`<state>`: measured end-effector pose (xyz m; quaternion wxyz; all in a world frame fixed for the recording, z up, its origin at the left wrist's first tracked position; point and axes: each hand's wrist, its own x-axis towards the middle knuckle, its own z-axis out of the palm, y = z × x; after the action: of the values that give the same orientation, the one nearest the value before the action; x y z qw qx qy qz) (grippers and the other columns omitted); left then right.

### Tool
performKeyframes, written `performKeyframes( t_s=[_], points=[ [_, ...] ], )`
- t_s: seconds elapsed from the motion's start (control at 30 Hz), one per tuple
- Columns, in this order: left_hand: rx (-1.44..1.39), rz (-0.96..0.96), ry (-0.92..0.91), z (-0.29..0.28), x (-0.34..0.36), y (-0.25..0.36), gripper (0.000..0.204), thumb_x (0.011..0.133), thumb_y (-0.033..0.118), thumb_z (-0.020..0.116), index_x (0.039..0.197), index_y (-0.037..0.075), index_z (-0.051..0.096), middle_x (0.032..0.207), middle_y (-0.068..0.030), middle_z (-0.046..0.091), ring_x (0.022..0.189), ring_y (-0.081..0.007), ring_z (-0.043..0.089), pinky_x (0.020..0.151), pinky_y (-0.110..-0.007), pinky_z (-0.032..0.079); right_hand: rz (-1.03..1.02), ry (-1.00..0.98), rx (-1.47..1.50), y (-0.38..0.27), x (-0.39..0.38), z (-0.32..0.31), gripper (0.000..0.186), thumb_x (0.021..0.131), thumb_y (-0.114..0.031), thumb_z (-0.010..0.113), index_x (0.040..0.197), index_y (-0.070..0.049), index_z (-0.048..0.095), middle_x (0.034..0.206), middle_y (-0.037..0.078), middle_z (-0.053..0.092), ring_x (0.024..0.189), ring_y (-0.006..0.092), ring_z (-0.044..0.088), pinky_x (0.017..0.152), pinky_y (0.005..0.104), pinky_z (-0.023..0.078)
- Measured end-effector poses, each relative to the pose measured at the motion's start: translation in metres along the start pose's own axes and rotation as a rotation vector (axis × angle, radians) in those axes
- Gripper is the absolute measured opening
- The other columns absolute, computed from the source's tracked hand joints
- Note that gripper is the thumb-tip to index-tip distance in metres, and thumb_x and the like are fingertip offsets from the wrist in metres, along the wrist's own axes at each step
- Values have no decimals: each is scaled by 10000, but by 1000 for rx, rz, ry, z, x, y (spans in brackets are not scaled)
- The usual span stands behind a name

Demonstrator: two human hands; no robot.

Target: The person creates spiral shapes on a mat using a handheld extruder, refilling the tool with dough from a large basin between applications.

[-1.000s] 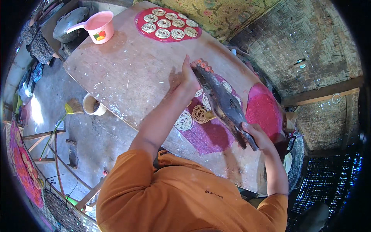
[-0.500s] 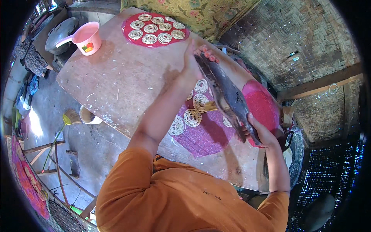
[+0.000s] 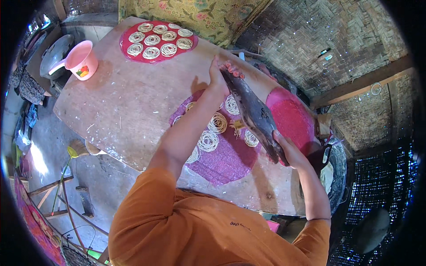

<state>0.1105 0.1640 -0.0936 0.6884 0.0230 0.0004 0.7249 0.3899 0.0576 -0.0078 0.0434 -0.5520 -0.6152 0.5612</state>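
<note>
Gripped at its two ends by my left hand [image 3: 219, 81] and my right hand [image 3: 290, 153] is a long dark press-like tool [image 3: 252, 114], slanted above the table. Under it shows a yellowish cylindrical part [image 3: 235, 123] with short pale strands [image 3: 237, 132] hanging from it. Beneath lies a purple mesh sheet [image 3: 222, 164] bearing several coiled noodle nests [image 3: 208, 141], one of them darker tan [image 3: 217, 123]. The tool and my left forearm hide part of the sheet and some coils.
A red round sheet [image 3: 139, 56] with several pale coils is at the table's [image 3: 106, 113] back. A pink dipper [image 3: 83, 64] and dark pot [image 3: 52, 55] stand left. A red mat [image 3: 289, 123] lies right; a broom [image 3: 75, 150] and wooden frame [image 3: 49, 189] are below left.
The view has shifted, so the back sheet and dipper sit lower and farther left. Short strands now show under the tool's yellowish part. Both hands still grip the tool.
</note>
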Motion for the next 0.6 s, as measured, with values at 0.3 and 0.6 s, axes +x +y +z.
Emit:
performKeyframes(
  t_s=[0.3, 0.6],
  points=[
    [-137, -23, 21, -9, 15, -15, 520, 899, 578, 339, 629, 141, 418, 514, -12, 384, 490, -196, 412, 593, -414, 398, 38, 43, -121, -6, -5, -26, 663, 892, -651, 414, 809, -22, 609, 594, 56, 595, 470, 116, 567, 393, 236, 400],
    [14, -8, 126, -3, -6, -7, 455, 908, 501, 344, 591, 174, 349, 498, 32, 333, 470, -148, 363, 574, -335, 345, -10, -18, 3, -5, -8, -6, 635, 909, -616, 415, 784, -26, 614, 612, 80, 621, 482, 142, 588, 423, 251, 414]
  ],
)
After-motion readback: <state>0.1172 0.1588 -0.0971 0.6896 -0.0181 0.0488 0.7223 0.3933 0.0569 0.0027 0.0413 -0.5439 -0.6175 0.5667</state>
